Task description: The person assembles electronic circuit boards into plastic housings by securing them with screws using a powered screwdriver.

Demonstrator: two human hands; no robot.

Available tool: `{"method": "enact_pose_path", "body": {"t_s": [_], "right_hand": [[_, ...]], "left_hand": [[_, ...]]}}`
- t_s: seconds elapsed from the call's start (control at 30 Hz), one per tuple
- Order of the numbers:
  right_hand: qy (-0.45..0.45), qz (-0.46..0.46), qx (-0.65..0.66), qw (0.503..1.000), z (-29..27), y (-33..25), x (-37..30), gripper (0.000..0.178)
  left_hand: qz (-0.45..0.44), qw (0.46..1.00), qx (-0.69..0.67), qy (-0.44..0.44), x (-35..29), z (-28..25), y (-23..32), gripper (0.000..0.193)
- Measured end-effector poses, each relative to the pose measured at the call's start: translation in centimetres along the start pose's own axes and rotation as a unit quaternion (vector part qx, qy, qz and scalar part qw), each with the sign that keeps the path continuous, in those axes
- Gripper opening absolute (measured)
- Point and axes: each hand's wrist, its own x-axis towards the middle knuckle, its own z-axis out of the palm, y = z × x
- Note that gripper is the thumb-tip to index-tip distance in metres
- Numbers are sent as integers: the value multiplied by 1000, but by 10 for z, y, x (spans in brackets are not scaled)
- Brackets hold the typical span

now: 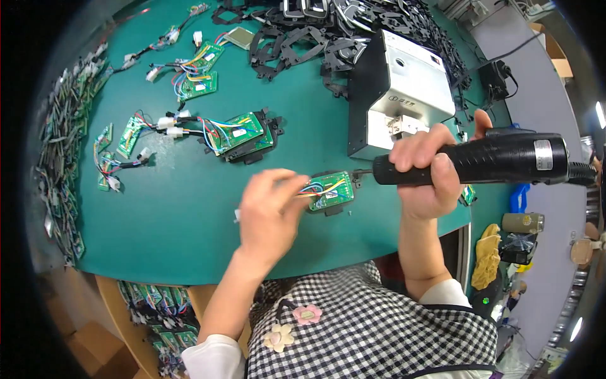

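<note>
My left hand pinches the coloured wires of a small green circuit board that lies on a black plastic frame near the front edge of the green table. My right hand grips a black electric screwdriver, held level with its tip at the board's right edge. A cable runs off the tool's back end to the right.
A grey metal box-shaped machine stands behind the screwdriver. Black plastic frames pile at the back. More wired green boards lie at the middle and back left. Small boards line the left edge. A black power adapter sits at right.
</note>
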Motion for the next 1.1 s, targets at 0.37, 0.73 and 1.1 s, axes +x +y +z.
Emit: {"method": "enact_pose_path", "body": {"t_s": [0.37,0.73,1.1], "right_hand": [[69,64,55,994,-39,14,-26,71],[144,75,0,987,-42,10,-33,64],[156,26,-93,983,-40,12,-51,50]], "left_hand": [[-99,928,161,-322,53,7,-13,16],[-2,930,182,-320,34,16,-15,7],[-18,919,168,-356,35,15,-12,9]]}}
